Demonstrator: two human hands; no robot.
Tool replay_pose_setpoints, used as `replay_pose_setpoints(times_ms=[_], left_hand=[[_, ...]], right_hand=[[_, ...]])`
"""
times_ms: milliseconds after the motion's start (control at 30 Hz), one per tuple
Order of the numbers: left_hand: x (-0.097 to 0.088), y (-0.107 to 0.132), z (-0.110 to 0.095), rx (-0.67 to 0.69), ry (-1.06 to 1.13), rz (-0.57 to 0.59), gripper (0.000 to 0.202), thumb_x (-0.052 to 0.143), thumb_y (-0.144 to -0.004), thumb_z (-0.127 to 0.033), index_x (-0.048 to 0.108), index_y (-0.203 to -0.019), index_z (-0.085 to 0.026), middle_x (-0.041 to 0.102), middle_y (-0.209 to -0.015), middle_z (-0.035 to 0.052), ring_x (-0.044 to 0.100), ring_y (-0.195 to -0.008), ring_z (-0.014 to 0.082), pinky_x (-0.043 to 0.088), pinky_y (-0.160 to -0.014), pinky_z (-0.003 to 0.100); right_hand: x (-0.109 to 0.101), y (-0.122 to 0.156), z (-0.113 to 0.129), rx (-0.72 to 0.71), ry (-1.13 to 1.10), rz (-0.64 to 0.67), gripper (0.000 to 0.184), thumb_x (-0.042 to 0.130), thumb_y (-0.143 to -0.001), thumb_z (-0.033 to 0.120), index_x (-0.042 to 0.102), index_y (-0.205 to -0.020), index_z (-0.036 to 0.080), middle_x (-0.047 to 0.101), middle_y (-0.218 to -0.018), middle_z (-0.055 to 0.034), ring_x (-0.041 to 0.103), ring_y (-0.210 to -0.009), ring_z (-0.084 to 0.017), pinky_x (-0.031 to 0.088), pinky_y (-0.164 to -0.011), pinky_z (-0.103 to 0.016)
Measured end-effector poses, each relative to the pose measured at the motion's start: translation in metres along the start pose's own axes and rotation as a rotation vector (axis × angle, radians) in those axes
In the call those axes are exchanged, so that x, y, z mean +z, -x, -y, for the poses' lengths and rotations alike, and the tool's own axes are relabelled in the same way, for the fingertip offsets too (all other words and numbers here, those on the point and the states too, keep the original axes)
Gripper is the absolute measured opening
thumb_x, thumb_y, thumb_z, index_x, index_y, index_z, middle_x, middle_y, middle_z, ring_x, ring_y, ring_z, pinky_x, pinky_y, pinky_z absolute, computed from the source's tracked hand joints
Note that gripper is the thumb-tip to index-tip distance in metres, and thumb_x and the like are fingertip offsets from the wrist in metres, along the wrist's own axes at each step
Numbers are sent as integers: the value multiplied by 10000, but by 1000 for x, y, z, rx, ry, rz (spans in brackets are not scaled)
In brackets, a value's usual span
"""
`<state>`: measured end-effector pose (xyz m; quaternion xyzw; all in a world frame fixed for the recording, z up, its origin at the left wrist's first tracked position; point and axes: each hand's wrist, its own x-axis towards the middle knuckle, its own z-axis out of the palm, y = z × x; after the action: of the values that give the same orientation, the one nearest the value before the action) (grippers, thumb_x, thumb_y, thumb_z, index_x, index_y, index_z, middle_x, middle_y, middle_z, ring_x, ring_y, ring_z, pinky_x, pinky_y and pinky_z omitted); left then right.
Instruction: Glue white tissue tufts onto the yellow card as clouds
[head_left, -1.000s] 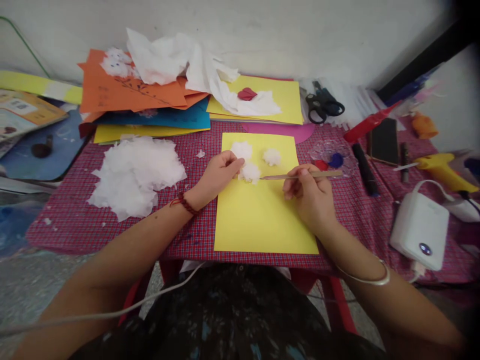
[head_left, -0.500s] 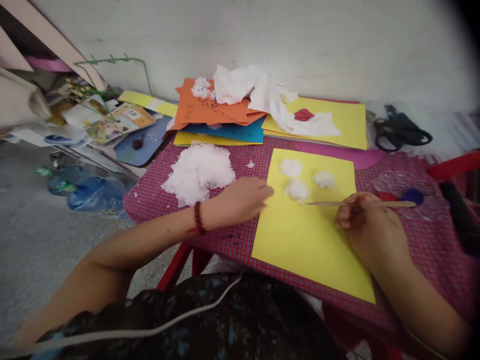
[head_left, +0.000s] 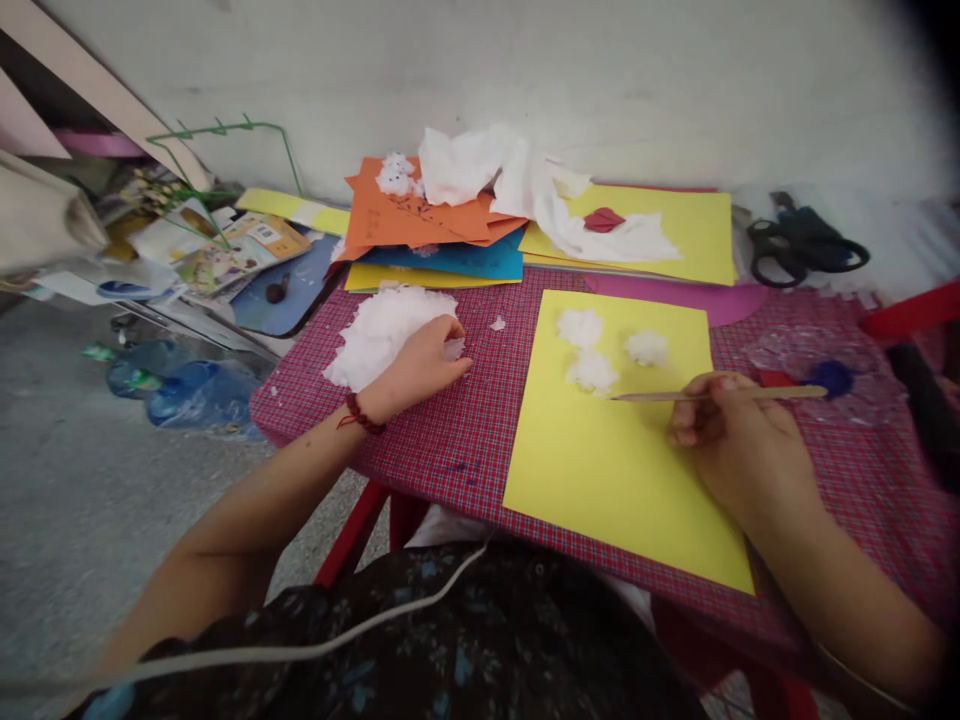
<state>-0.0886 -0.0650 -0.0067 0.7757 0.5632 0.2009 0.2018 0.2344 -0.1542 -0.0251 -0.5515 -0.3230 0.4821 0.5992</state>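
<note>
My left hand [head_left: 424, 365] is at the right edge of a fluffy heap of white torn tissue or cotton [head_left: 375, 335]. Its thumb and curled forefinger are apart, with a bit of white showing behind them. Between thumb and fingers of my right hand [head_left: 739, 430] is a thin wooden stick [head_left: 645, 397], held almost level over a yellow sheet of paper [head_left: 600, 470]. The stick's pointed tip is close to the lower of two white tufts [head_left: 591, 370] at the sheet's upper left. Another white tuft [head_left: 646, 348] lies to their right.
Orange paper [head_left: 420, 220], blue and yellow sheets and crumpled white tissue [head_left: 480, 165] lie along the wall. Black scissors [head_left: 806, 250] are at the back right. Clear plastic with a blue spot [head_left: 829, 378] sits right of the sheet. Plastic bottles [head_left: 191, 390] stand on the left.
My left hand has moved left from the yellow sheet's edge to the white heap. My right hand still holds the stick in nearly the same place.
</note>
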Motion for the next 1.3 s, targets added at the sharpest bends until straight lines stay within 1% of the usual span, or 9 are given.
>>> replay_pose_setpoints(times_ms=[233,400,467,567,700,900,1033,1133,1300], left_hand=[[-4,-2,9,49,91,3,174,550,-784,-186,553,-957,-176,644,-916,47,578,-811,154,458,-758,306],[-2,-6,14,-11,109,-69,184,547,-768,-144,568,-949,-171,644,-888,41,555,-765,138,442,-702,281],[-2,-8,13,-46,105,-103,120,535,-766,-132,578,-873,-167,633,-822,30,537,-722,131,427,-668,273],[-7,-10,10,-83,169,-130,64,533,-786,-166,564,-731,-170,591,-696,8,500,-640,118,402,-605,258],[-19,-11,4,-75,306,-141,89,574,-788,-219,612,-727,-167,628,-708,13,510,-617,104,405,-580,247],[-23,-5,-7,-136,389,-86,131,647,-761,-268,647,-682,-163,582,-610,-6,433,-522,83,332,-492,243],[-17,0,-17,-231,584,64,178,626,-795,-326,656,-734,-162,584,-618,-7,453,-515,81,355,-495,231],[-9,2,-18,-190,449,158,166,595,-816,-287,678,-774,-150,615,-645,11,490,-543,91,385,-525,241],[-3,8,-13,90,0,15,271,510,-833,-178,685,-1036,-145,702,-900,62,592,-738,137,462,-675,282]], right_hand=[[2,0,-1,-6,-3,12,192,692,-791,381,628,-734,210,558,-550,-19,478,-440,-123,326,-451,-274],[3,1,0,-9,2,5,199,706,-768,383,627,-719,207,563,-547,-22,484,-443,-124,340,-452,-271],[2,0,-1,-8,-8,9,186,699,-777,368,627,-722,206,563,-547,-22,484,-441,-122,340,-448,-269],[2,0,-1,-9,-24,3,181,697,-780,356,614,-721,206,550,-542,-16,479,-442,-119,338,-434,-260],[3,0,-1,-16,-42,16,159,680,-797,319,602,-725,200,546,-555,-13,483,-450,-108,341,-423,-247],[1,0,-2,-12,-52,23,135,666,-806,297,611,-735,196,553,-555,-4,491,-443,-95,352,-413,-219],[1,-1,-4,-27,-42,41,141,642,-813,307,605,-740,192,565,-543,7,496,-434,-91,372,-400,-195],[1,-1,-4,-24,-46,53,145,625,-831,300,601,-744,187,568,-542,11,495,-433,-91,379,-395,-189],[1,-1,-3,-43,-42,51,146,592,-859,268,600,-740,185,561,-530,7,496,-432,-94,379,-393,-192]])
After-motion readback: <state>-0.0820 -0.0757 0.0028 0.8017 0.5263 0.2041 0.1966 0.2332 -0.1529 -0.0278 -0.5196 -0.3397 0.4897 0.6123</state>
